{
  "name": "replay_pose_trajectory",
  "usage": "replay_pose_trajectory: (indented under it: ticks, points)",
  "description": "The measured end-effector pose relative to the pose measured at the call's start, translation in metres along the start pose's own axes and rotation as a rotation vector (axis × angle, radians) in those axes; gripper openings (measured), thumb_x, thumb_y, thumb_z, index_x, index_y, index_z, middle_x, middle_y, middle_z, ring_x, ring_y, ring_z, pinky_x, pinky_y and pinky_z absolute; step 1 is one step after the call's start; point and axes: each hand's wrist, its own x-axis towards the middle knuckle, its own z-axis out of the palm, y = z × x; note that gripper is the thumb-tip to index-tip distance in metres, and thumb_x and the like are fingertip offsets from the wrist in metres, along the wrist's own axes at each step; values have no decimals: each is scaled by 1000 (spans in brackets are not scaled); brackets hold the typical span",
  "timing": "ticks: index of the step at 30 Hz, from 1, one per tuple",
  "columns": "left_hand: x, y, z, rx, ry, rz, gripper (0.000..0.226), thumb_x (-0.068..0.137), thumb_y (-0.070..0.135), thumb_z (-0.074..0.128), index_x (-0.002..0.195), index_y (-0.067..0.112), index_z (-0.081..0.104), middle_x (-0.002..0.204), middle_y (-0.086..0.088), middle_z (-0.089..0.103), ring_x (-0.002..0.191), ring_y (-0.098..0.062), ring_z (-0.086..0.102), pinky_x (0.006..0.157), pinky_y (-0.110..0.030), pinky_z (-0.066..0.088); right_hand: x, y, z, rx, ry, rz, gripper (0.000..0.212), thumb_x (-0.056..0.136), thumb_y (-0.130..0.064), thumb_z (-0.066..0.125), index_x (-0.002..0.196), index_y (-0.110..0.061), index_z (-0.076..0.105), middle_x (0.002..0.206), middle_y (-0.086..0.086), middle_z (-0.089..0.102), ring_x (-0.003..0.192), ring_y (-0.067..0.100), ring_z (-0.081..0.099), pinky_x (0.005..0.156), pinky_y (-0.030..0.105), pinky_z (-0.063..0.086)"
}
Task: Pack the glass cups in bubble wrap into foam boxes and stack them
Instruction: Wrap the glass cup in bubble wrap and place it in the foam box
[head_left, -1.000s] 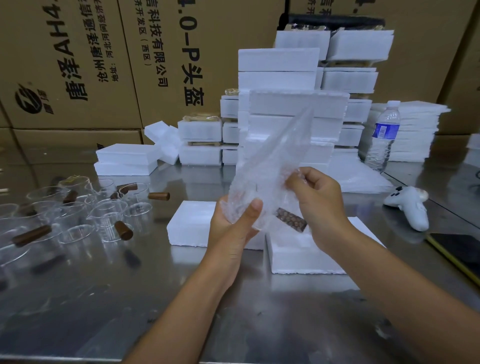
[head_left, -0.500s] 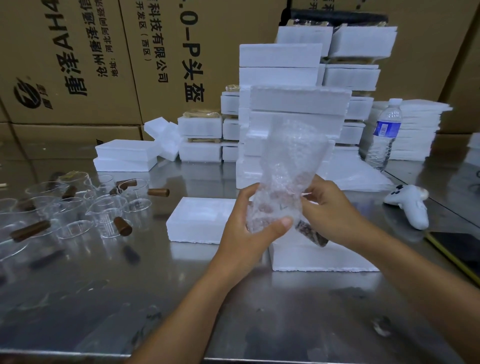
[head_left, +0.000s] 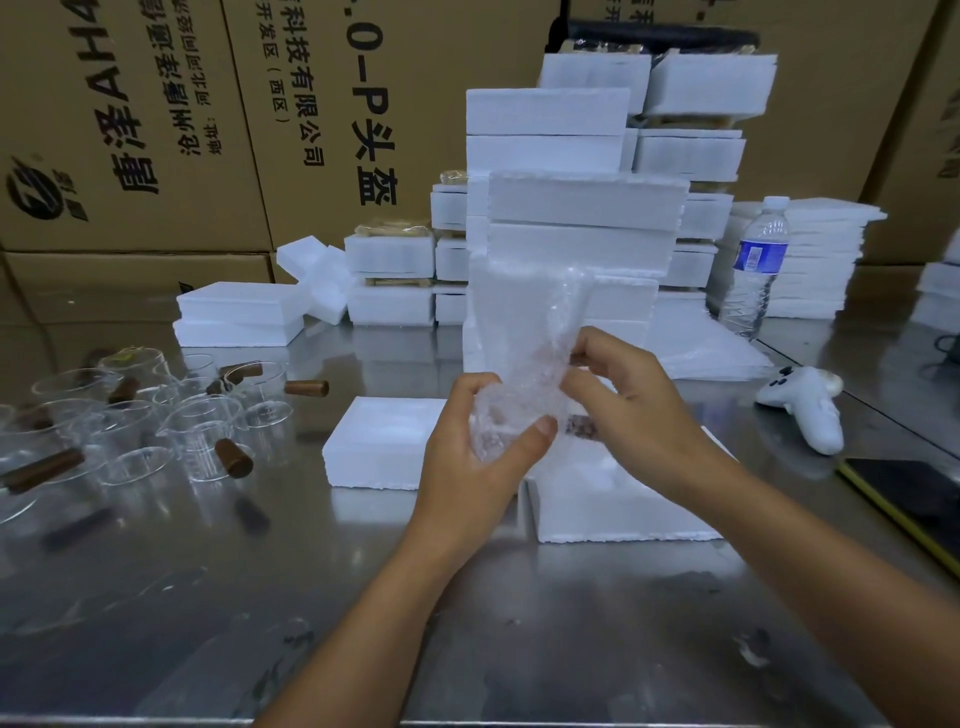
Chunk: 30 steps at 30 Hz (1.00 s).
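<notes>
I am holding the cup (head_left: 501, 431) in my left hand (head_left: 467, 467), near the box (head_left: 613, 509) at 5 o'clock. My right hand (head_left: 639, 405) is pinching the wrap (head_left: 530, 322). Loose wrap may be letting it slip.

Both hands hold a bubble wrap bag (head_left: 524, 364) above the metal table (head_left: 467, 623). Left hand (head_left: 478, 457) grips its lower part, thumb across the front; right hand (head_left: 634, 410) pinches the bag's right side. A brown handle (head_left: 579, 427) shows through the wrap. Two open foam boxes (head_left: 382, 444) sit under the hands. Glass cups (head_left: 202, 431) with brown handles on the left. Stacked foam boxes (head_left: 576, 208), water bottle (head_left: 756, 265), white controller (head_left: 805, 410) behind.
</notes>
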Motion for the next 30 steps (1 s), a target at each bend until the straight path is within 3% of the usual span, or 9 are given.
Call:
replay_pose_trajectory:
  ticks: [2, 6, 10, 12, 14, 18, 22, 25, 30]
  points:
    - [0, 0, 0, -9, 35, -6, 34, 69, 40, 74, 91, 29, 51, 85, 14, 66, 76, -4, 63, 68, -14, 48, -4, -2, -4, 14, -107, -22, 16, 81, -33, 52, 92, -33, 64, 96, -16, 66, 99, 6, 59, 81, 24, 51]
    - [-1, 1, -1, 73, 58, -8, 42, 59, 58, 70, 82, 33, 45, 82, 4, 62, 71, -11, 58, 63, -24, 48, -7, -1, -1, -416, -146, -256, 4, 81, -55, 46, 78, -53, 46, 82, -36, 53, 88, -7, 48, 78, 16, 31]
    - [-2, 1, 1, 121, 47, -23, 42, 60, 52, 74, 83, 34, 44, 99, -14, 61, 89, -30, 63, 79, -51, 52, -3, -1, 7, -272, 12, -183, 23, 84, -52, 52, 62, -46, 54, 73, -29, 58, 83, -1, 52, 73, 15, 34]
    - [-2, 0, 1, 170, 46, -6, 41, 62, 50, 75, 86, 35, 45, 102, -9, 60, 92, -24, 63, 79, -47, 53, 1, 1, 13, -158, 95, -57, 20, 84, -40, 62, 64, -37, 60, 73, -23, 62, 83, -2, 56, 71, 9, 38]
    - [-2, -1, 1, 202, 59, 10, 41, 64, 48, 75, 89, 34, 46, 102, -4, 58, 91, -16, 63, 77, -37, 55, 4, 6, 17, -73, 160, 45, 11, 80, -29, 68, 82, -33, 58, 81, -16, 63, 82, -4, 57, 68, 2, 39]
    - [-2, -2, 0, 216, 77, 46, 42, 65, 43, 77, 90, 46, 45, 104, 4, 55, 89, -4, 61, 73, -20, 52, 10, 6, 18, 4, 119, 180, 48, 76, -14, 68, 113, -34, 47, 107, -13, 58, 97, -1, 56, 67, 11, 45]
    - [-3, -1, 0, 120, 53, 85, 67, 70, 26, 84, 103, 58, 35, 100, 26, 55, 86, -1, 65, 67, -12, 50, 10, 1, 17, -63, 65, 57, 33, 76, -5, 62, 92, -34, 63, 95, -23, 66, 94, -8, 57, 74, 3, 39]
    - [-3, 0, -1, 77, 69, 86, 71, 70, 25, 83, 107, 58, 33, 100, 10, 54, 81, -6, 67, 65, -12, 50, 9, 1, 16, -73, 1, 35, 27, 84, -8, 56, 89, -33, 65, 101, -18, 63, 96, -7, 55, 75, 0, 38]
    - [-3, 1, -1, 99, 80, 81, 66, 70, 30, 83, 115, 54, 40, 112, 13, 54, 95, -8, 64, 72, -18, 53, 4, 3, 10, -50, -197, 122, 22, 95, -27, 46, 89, -18, 65, 107, -14, 50, 94, -6, 52, 78, 7, 40]
